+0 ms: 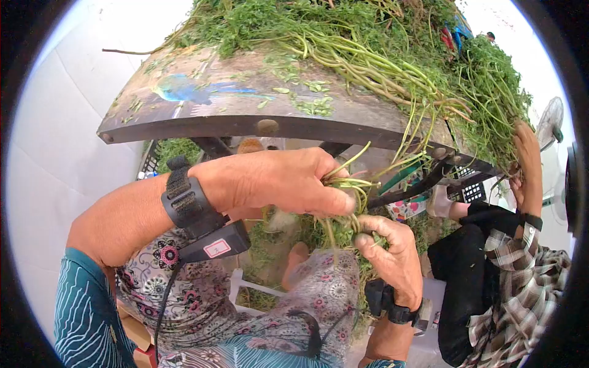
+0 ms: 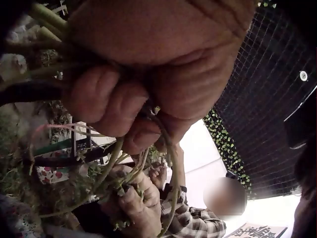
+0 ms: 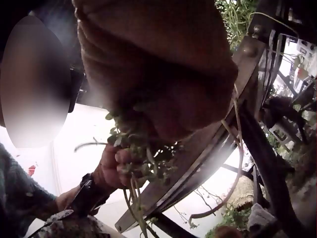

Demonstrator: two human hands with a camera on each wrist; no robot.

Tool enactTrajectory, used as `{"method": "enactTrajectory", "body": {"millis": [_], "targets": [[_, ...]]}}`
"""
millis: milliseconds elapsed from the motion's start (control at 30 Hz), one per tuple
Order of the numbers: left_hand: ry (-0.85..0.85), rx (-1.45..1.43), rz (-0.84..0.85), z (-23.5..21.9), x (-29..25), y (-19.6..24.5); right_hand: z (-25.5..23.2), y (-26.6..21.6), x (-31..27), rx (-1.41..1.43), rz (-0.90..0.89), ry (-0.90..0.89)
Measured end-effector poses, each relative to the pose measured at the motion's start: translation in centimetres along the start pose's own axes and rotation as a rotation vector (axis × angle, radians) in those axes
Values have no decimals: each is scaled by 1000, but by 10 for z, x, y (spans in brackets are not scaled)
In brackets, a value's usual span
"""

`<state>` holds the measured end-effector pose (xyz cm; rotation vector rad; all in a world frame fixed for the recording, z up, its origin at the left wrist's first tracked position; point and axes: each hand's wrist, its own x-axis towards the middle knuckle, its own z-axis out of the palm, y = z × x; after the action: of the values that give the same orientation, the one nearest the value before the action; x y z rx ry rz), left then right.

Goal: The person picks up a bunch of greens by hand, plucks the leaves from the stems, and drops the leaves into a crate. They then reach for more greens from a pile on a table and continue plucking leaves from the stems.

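In the head view my left hand [image 1: 276, 181] grips a bunch of green stems [image 1: 353, 184], its fingers curled round them in front of the table's edge. Just right of it and lower, my right hand [image 1: 392, 251] pinches leafy parts of the same bunch between thumb and fingers. The left wrist view shows the curled fingers of my left hand [image 2: 148, 79] with long stems [image 2: 111, 168] hanging below. Small leaves [image 3: 143, 148] stick out beneath my right hand [image 3: 158, 74] in the right wrist view, which partly hides them.
A wooden table [image 1: 245, 104] bears a large heap of leafy greens [image 1: 392, 37], stems trailing over its edge. At the right, another person in a plaid shirt [image 1: 521, 270] reaches to the heap. A black crate [image 1: 472, 192] stands under the table; greens lie on the floor.
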<state>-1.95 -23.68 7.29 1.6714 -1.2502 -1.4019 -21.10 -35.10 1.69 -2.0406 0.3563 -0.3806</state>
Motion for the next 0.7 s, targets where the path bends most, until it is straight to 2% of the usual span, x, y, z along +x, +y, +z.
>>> {"method": "enactTrajectory", "body": {"millis": [33,167,200,300,333,433,467,567,600,700], "targets": [[24,41,-6,1,0,0,-1,0,-1,31,32,-38],[23,37,12,2,3,-4,-7,-2,-6,158,93,3],[25,30,35,3,4,-6,-9,-2,-7,178,61,7],[28,29,105,4,8,-12,-13,1,-13,380,85,-90],[26,30,128,5,8,-13,-12,-1,-13,363,152,-101],[123,-90,122,7,8,-9,5,-3,-18,607,258,-106],[143,-94,117,6,8,-11,4,-1,-11,475,270,-284],[166,-104,68,2,9,-21,20,21,2,187,118,-30],[145,-109,34,2,8,-20,13,23,4,166,133,-58],[69,-188,12,-1,-3,-8,8,26,7,92,174,43]]}}
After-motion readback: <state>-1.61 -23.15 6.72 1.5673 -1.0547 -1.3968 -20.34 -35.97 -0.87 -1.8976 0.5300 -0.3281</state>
